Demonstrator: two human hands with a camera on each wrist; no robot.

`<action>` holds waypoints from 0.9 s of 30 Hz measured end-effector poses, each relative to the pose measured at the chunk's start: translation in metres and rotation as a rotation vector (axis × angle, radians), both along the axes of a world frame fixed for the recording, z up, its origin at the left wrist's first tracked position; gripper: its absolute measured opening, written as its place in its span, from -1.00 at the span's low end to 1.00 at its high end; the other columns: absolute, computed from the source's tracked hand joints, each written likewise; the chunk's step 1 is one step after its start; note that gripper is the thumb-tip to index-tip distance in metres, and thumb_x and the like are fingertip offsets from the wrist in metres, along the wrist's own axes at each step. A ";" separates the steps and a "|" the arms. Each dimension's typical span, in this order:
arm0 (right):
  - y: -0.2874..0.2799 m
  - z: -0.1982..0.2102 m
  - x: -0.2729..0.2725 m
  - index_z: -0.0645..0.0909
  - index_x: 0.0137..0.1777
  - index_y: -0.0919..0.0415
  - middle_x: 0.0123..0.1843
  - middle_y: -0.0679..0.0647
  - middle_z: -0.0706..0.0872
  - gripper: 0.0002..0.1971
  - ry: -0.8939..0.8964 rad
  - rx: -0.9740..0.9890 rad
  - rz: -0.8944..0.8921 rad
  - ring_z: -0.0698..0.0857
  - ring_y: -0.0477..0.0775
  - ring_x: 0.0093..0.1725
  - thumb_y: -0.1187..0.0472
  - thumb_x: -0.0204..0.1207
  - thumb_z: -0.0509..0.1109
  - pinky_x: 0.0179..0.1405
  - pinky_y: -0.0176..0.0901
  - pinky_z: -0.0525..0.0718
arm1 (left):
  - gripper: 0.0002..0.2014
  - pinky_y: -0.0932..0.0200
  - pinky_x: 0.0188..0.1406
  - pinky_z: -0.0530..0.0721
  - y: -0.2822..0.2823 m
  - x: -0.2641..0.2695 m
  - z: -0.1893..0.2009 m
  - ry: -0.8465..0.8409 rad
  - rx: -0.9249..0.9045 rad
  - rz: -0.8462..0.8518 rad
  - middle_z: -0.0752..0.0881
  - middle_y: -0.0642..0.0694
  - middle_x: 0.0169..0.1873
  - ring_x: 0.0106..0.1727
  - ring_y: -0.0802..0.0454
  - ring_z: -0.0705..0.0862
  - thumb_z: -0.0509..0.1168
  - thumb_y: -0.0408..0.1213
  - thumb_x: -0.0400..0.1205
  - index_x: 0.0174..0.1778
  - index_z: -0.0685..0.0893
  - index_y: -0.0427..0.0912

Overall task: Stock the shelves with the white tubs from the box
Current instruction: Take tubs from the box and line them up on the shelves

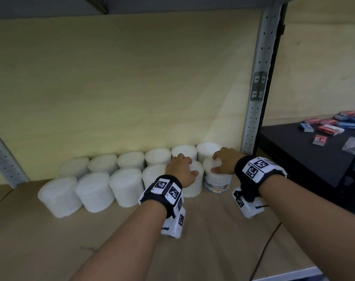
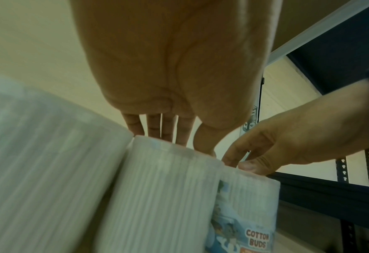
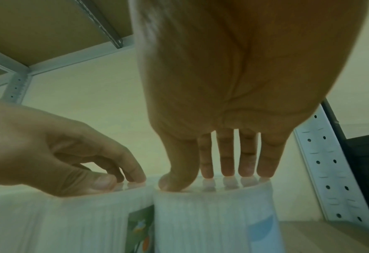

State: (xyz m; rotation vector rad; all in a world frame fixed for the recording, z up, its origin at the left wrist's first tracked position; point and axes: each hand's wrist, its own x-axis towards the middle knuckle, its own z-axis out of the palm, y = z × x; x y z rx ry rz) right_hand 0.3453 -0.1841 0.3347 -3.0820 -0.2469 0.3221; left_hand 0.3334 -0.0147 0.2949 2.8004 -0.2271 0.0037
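R hand [image 1: 226, 162] on "COTTON BUDS" tub [image 1: 218, 184]

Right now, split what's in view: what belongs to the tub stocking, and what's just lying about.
Job: two rows of white tubs on the shelf; left hand resting on a front-row tub; right hand on the labelled tub.
Lying about: red and blue packets on the black surface; dark cable.
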 end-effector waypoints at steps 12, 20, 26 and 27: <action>-0.004 -0.005 0.005 0.30 0.61 0.11 0.62 0.12 0.32 -0.34 0.005 0.040 0.000 0.37 0.17 0.57 -0.13 0.57 0.33 0.54 -0.03 0.36 | -0.48 -0.08 0.47 0.43 0.000 0.000 0.002 0.028 0.026 0.003 0.40 -0.16 0.45 0.50 -0.17 0.36 0.23 0.00 0.65 0.50 0.42 -0.14; -0.007 -0.009 0.005 0.29 0.62 0.09 0.64 0.10 0.29 -0.35 0.003 0.064 0.016 0.33 0.14 0.60 -0.10 0.57 0.33 0.58 -0.06 0.30 | -0.48 -0.07 0.49 0.41 -0.002 0.000 0.003 0.043 0.032 0.014 0.38 -0.16 0.46 0.51 -0.17 0.35 0.23 -0.02 0.66 0.52 0.41 -0.14; -0.010 -0.010 0.005 0.30 0.61 0.07 0.64 0.10 0.29 -0.36 -0.009 0.071 0.033 0.32 0.14 0.61 -0.10 0.57 0.34 0.59 -0.05 0.29 | -0.47 -0.08 0.50 0.40 -0.003 0.000 0.003 0.038 0.036 0.009 0.38 -0.18 0.48 0.52 -0.18 0.34 0.23 -0.03 0.66 0.53 0.40 -0.14; -0.010 -0.010 0.005 0.30 0.61 0.07 0.64 0.10 0.29 -0.36 -0.007 0.070 0.034 0.32 0.14 0.61 -0.10 0.57 0.34 0.59 -0.05 0.29 | -0.47 -0.08 0.50 0.39 -0.003 0.000 0.004 0.041 0.034 0.007 0.37 -0.18 0.48 0.52 -0.18 0.34 0.23 -0.03 0.66 0.53 0.40 -0.15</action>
